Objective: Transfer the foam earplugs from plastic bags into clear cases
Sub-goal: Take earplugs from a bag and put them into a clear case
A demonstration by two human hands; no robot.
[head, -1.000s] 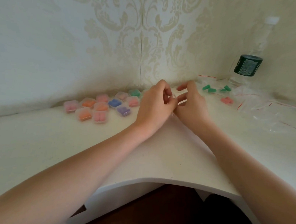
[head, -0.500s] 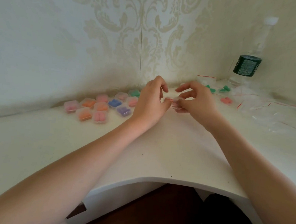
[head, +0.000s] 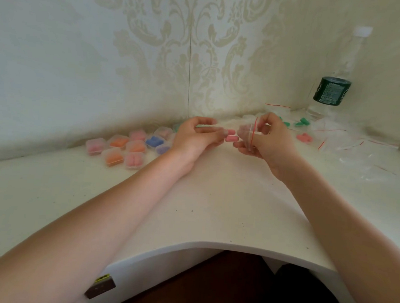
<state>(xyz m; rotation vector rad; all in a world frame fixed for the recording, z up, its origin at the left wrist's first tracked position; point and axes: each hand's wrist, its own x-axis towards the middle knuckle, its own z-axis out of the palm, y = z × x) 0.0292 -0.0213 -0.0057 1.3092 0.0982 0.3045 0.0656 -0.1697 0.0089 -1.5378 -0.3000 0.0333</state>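
The right hand (head: 269, 142) pinches a small clear bag (head: 248, 133) with a red strip along its top, holding it up above the white desk (head: 213, 211). There is something pink inside the bag. The left hand (head: 195, 139) is just beside it, with its fingers curled, and a pink earplug (head: 232, 138) sits right at its fingertips, between the two hands. It looks like the left fingers hold that earplug (though the picture is a bit blurry there). To the left of the left hand, close to the wall, is a bunch of little clear cases (head: 123, 148) with pink, orange, blue and purple earplugs in them. To the right of the right hand, more bags (head: 350, 147) lie flat on the desk. Some green earplugs (head: 301, 121) and pink ones (head: 304, 138) are there too. A water bottle (head: 332, 89) with a dark green label stands in the far corner, well away from both hands.
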